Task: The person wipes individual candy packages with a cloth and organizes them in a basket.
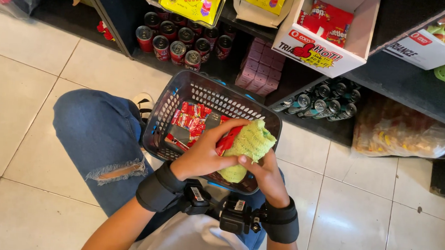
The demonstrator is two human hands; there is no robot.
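Note:
A dark plastic basket (178, 89) rests on my lap and holds several red snack packets (188, 119). Over its near right corner both hands meet. My left hand (202, 154) grips a red packet (228, 139) between thumb and fingers. My right hand (266, 174) presses a yellow-green cloth (251, 142) against that packet, so most of the packet is hidden under the cloth. Both wrists wear black bands with small devices.
Low shelves stand ahead with red drink cans (172, 37), pink boxes (261, 65), dark cans lying on their sides (321, 103) and white cartons of snacks (325, 36). A clear bag of snacks (402, 131) sits on the white tiled floor at the right.

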